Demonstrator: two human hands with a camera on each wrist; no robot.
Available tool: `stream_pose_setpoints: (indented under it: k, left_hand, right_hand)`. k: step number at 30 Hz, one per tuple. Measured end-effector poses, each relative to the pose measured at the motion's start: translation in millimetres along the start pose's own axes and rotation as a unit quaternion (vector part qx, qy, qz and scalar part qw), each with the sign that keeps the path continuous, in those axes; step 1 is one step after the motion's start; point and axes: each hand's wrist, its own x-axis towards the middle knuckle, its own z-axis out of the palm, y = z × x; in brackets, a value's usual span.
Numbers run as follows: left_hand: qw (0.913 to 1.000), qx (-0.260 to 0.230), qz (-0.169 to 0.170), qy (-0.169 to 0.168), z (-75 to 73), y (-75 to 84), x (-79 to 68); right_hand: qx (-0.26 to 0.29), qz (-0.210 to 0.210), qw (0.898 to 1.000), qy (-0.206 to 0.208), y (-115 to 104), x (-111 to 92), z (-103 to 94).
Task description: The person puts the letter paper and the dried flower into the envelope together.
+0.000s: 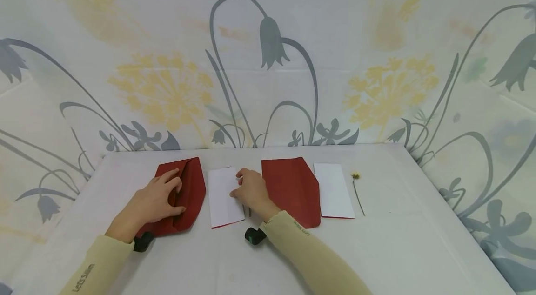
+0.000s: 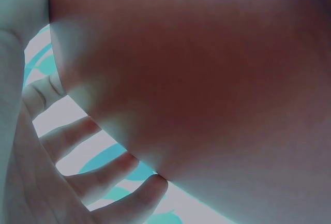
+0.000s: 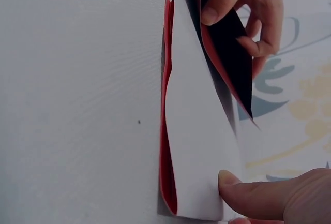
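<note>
A red envelope [image 1: 193, 206] lies at the left of the table, its flap side spread to the right. My left hand [image 1: 157, 197] grips this envelope: in the right wrist view its thumb [image 3: 211, 16] is on one side of the dark opening and curled fingers are on the other. In the left wrist view the red paper [image 2: 196, 79] fills most of the frame, with fingers behind its edge. My right hand [image 1: 253, 192] is over the right edge of a folded white card with a red inside [image 1: 224, 199], thumb and forefinger apart, thumb tip at the card's edge.
Right of that card lies a second red envelope [image 1: 289, 188], partly under the right forearm. Beyond it are another white card [image 1: 335, 192] and a dried yellow flower [image 1: 356, 176] on a thin stem. A thin stem [image 1: 250, 212] shows below the right hand. A floral cloth hangs behind.
</note>
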Motion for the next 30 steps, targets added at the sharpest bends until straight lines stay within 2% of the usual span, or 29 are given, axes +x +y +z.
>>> stream_pose_setpoints:
  k: [10, 15, 20, 30]
  left_hand:
    - [1.0000, -0.006, 0.000, -0.002, 0.4, -0.2, 0.0]
    - [1.0000, -0.006, 0.001, -0.003, 1.3, -0.6, 0.8]
    - [1.0000, -0.007, 0.001, -0.006, 2.0, -0.8, 0.9]
    - [0.9999, -0.009, 0.001, -0.008, 2.3, -1.4, 1.6]
  right_hand:
    - [-0.014, 0.007, 1.000, 0.012, -3.0, 0.0, 0.0]
    - [-0.045, 0.004, 0.999, 0.000, -5.3, -0.1, 2.5]
    - [-0.074, 0.020, 0.997, -0.002, -8.1, 0.9, 6.5]
    - [-0.055, 0.020, 0.998, 0.011, -9.7, 1.8, 9.2]
